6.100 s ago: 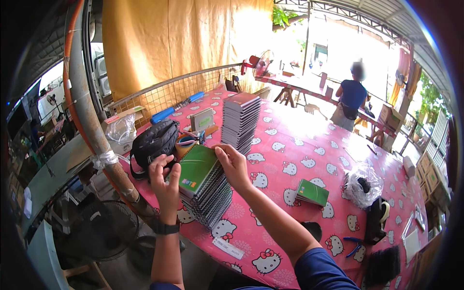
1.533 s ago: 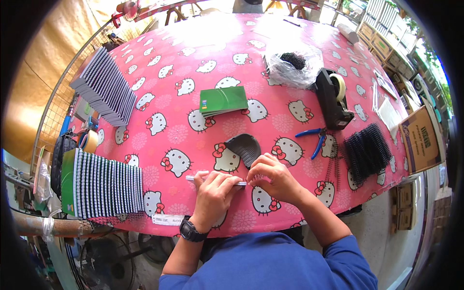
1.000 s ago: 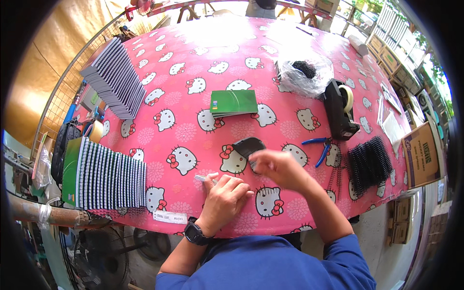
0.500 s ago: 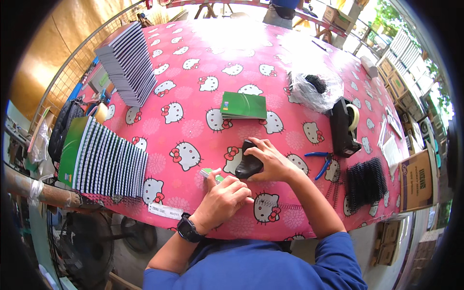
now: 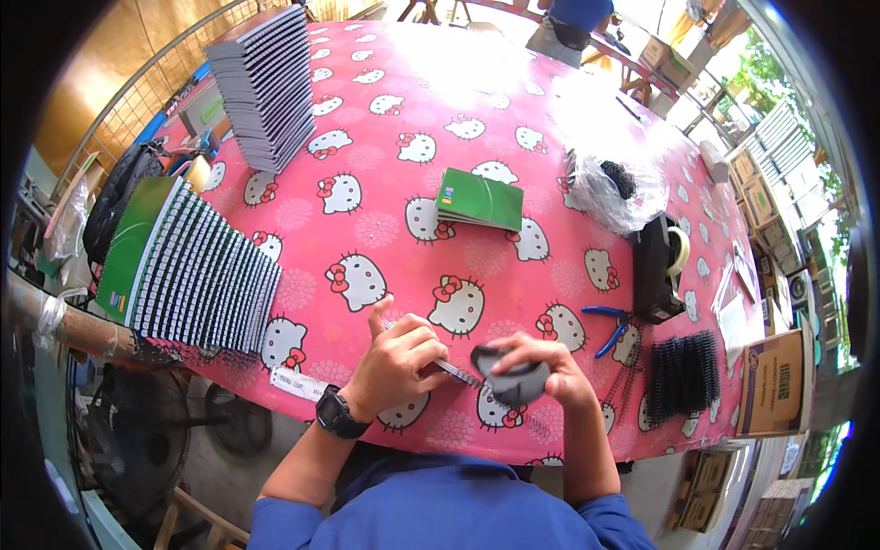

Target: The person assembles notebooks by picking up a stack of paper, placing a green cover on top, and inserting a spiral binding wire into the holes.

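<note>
My left hand (image 5: 401,359), a black watch on its wrist, grips a thin notebook (image 5: 456,372) tilted edge-on, mostly hidden behind the fingers. A row of holes or coil turns shows along its edge. My right hand (image 5: 550,359) is closed round a dark, rounded hand-sized object (image 5: 519,385), slightly blurred, held at the notebook's near right end. Farther out, a small pile of green notebooks (image 5: 480,198) lies on the pink table cover. Pliers with blue handles (image 5: 611,330) rest to the right of my right hand.
Two tall stacks stand on the left: coil-bound green notebooks (image 5: 202,275) and more notebooks (image 5: 266,92) behind. At right are a black tape dispenser (image 5: 656,275), a clear plastic bag (image 5: 632,197), black binding coils (image 5: 683,378) and a cardboard box (image 5: 775,385). A person (image 5: 577,23) is far off.
My right hand has lifted the dark object and brought it nearer, against the notebook's end. My left hand has turned the notebook edge-on. The whole view has shifted slightly.
</note>
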